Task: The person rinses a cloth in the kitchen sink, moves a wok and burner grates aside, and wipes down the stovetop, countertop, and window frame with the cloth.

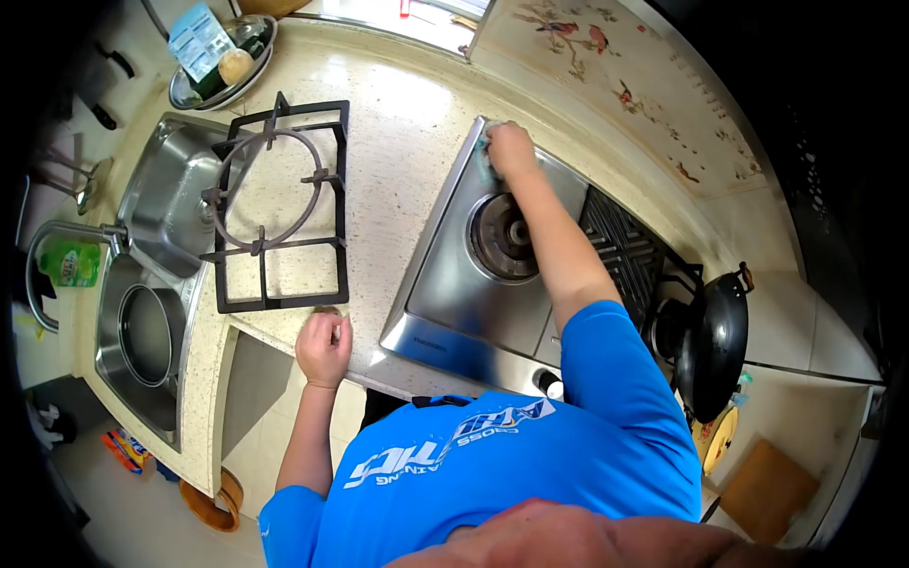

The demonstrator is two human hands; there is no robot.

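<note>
My right hand [511,150] reaches to the far left corner of the steel gas stove [445,275], its fingers closed on a greenish cloth [487,163] pressed to the surface. Nearer to me is the bare round burner [507,237], without a grate over it. My left hand [324,350] is at the counter's front edge with curled fingers; a small brownish-grey bit shows at the fingertips, too little to name. Just beyond that hand, a black pan grate [343,218] with a round inner ring lies on the counter, its left side overhanging the sink.
A double sink [156,185] with a round pan [147,333] and a faucet [71,230] is at left. Green detergent [74,263] stands beside it. A loaded bowl [227,90] sits far left. A black wok [712,346] stands at the stove's right.
</note>
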